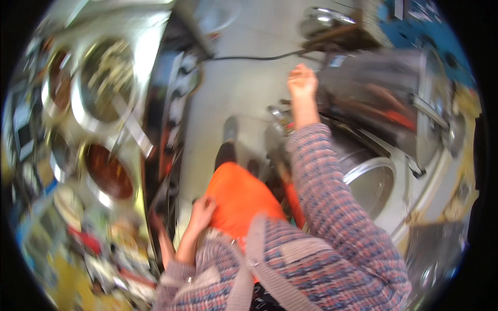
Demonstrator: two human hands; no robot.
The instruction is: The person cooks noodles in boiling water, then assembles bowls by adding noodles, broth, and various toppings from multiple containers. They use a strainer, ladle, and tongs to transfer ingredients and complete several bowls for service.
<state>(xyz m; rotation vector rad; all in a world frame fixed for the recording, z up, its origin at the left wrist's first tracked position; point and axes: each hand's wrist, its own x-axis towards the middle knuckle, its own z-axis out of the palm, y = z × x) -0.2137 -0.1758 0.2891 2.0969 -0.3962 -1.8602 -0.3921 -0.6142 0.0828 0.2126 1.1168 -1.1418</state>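
My right hand (303, 80) is stretched forward above the floor, close to the base of a large steel pot (373, 93) lying on its side. Its fingers look curled in and nothing shows in them. My left hand (203, 213) hangs low beside the orange cloth garment (241, 194) over my legs. Its fingers are loosely bent, and blur hides whether they hold anything. To my left, a counter carries a round steel container of pale food pieces (107, 77) and another of reddish-brown food (109, 171). A flat metal handle (138, 136) sticks out over the counter.
A black cable (256, 58) crosses the tiled floor (249, 89) ahead. Below the large pot, a second metal pot (371, 186) shows its open mouth. Shiny metal ware (327, 19) stands at the far right. Blurred packages (113, 252) crowd the near left.
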